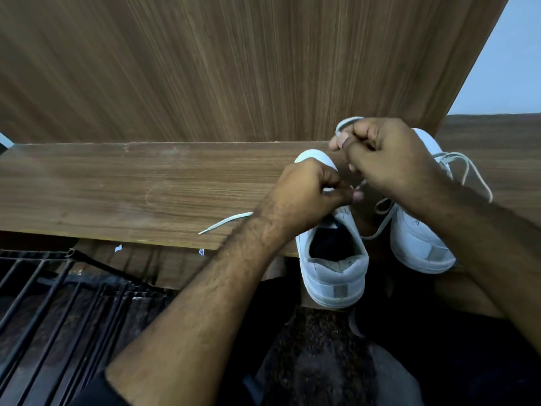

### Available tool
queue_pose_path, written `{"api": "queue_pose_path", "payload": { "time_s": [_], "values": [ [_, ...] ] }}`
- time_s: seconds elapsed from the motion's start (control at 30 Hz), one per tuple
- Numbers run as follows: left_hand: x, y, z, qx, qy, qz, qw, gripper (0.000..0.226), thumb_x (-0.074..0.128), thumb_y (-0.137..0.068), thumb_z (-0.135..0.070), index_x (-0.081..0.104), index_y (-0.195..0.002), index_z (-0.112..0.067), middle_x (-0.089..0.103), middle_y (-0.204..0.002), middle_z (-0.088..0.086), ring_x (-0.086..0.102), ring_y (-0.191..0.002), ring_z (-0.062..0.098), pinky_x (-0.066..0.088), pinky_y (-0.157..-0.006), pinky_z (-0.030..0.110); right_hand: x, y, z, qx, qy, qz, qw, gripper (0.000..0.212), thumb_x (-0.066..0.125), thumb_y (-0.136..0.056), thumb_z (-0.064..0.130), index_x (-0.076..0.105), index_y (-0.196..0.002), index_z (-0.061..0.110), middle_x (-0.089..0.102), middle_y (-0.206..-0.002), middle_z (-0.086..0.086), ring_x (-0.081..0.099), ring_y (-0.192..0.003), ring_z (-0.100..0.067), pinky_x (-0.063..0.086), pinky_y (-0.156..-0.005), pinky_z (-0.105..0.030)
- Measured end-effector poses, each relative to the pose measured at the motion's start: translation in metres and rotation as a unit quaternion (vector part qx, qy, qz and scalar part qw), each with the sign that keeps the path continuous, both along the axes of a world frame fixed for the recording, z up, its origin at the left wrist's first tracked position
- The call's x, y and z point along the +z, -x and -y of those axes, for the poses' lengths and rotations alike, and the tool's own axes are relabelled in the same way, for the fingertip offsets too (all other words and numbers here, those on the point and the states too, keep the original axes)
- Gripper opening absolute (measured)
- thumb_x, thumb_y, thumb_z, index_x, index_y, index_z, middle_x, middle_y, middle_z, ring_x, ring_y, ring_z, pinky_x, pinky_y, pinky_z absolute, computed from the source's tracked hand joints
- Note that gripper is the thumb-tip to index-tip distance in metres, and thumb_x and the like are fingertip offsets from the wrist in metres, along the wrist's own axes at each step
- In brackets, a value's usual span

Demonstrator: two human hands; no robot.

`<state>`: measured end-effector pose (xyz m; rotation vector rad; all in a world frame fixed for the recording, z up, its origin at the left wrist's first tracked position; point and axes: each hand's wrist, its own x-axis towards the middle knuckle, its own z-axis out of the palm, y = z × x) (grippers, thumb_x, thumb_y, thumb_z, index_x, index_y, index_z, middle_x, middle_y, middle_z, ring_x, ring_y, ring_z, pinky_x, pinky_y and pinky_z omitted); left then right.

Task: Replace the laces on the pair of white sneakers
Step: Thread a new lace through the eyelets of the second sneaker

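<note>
White lace (345, 124) being held in both hands over the nearer sneaker (332, 253). Right hand (389, 159) curled tight, pinching a loop of it between thumb and forefinger above the toe. Left hand (310, 191) curled lower down, pinching at the eyelet area; whether on the lace or on the tongue, not clear. One free end (225, 222) trailing left across the wooden shelf (117, 189). Nearer sneaker sitting toe-away, heel overhanging the shelf's front edge. Second sneaker (421, 244) standing just beside it on the right, its own lace (468, 168) lying loose over the side.

For this step, probably drawing the lace through an eyelet:
- Keeping the left-hand pinch close to the eyelet, steadying the shoe.
- Pulling upward with the right hand evenly, avoiding a twist in the flat lace.
- Watching the overhanging heel; a hard pull risking tipping the shoe off the edge.

Hidden or unclear:
- Eyelet rows and tongue of the nearer sneaker, covered by both hands.
- Number of eyelets already threaded, not readable.
- Toe of the second sneaker, mostly behind the right hand.
</note>
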<state>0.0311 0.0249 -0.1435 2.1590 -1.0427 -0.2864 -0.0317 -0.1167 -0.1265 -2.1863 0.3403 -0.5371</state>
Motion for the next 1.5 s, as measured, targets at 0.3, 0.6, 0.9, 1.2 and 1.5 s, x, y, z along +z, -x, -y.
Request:
{"api": "queue_pose_path", "payload": {
  "time_s": [0.3, 0.6, 0.9, 1.2, 1.5],
  "values": [
    [0.008, 0.004, 0.0, 0.13, 0.161, -0.377, 0.903, 0.016, 0.064, -0.093, -0.02, 0.067, -0.086, -0.006, 0.054, -0.068, 0.012, 0.03, -0.038, 0.006, 0.021, -0.037, 0.017, -0.008, -0.002, -0.014, 0.115, -0.302, -0.072, 0.944, 0.033, 0.045, -0.101, 0.05, 0.051, -0.123, 0.025, 0.072, -0.1, 0.005, 0.067, -0.083, -0.008, 0.052, -0.066, -0.021],
    [0.011, -0.01, -0.007, 0.117, 0.106, -0.496, 0.854, 0.023, 0.051, -0.093, -0.015, 0.055, -0.07, -0.018, 0.031, -0.049, -0.006, 0.026, -0.038, 0.006, 0.021, -0.038, 0.019, -0.011, 0.006, -0.002, 0.123, 0.084, -0.013, 0.989, 0.017, 0.073, -0.088, 0.035, 0.068, -0.102, 0.029, 0.067, -0.082, 0.012, 0.064, -0.076, -0.004, 0.053, -0.073, -0.031],
    [0.011, -0.014, -0.025, 0.051, 0.082, -0.174, 0.98, 0.021, 0.059, -0.097, -0.014, 0.065, -0.078, -0.007, 0.056, -0.063, 0.001, 0.05, -0.057, 0.015, 0.042, -0.055, 0.029, -0.006, 0.006, 0.006, 0.121, 0.21, -0.108, 0.964, 0.005, 0.074, -0.085, 0.038, 0.075, -0.085, 0.033, 0.067, -0.08, 0.021, 0.063, -0.083, -0.002, 0.054, -0.08, -0.035],
    [0.007, -0.016, -0.021, 0.006, 0.063, 0.125, 0.99, 0.021, 0.089, -0.072, -0.029, 0.081, -0.082, -0.012, 0.064, -0.102, 0.003, 0.057, -0.084, 0.004, 0.038, -0.067, 0.005, 0.001, 0.02, 0.001, 0.136, -0.18, -0.147, 0.963, 0.016, 0.066, -0.095, 0.02, 0.075, -0.087, 0.009, 0.063, -0.06, 0.011, 0.051, -0.048, 0.006, 0.034, -0.044, -0.004],
    [0.017, -0.012, -0.032, 0.051, 0.129, -0.139, 0.981, 0.038, 0.063, -0.084, -0.023, 0.053, -0.065, 0.008, 0.05, -0.07, 0.023, 0.045, -0.071, 0.025, 0.038, -0.084, 0.032, -0.003, 0.024, 0.019, 0.132, 0.18, -0.226, 0.948, 0.04, 0.069, -0.093, 0.03, 0.051, -0.057, 0.027, 0.053, -0.051, 0.013, 0.05, -0.053, -0.002, 0.031, -0.052, -0.018]
  ]
}}
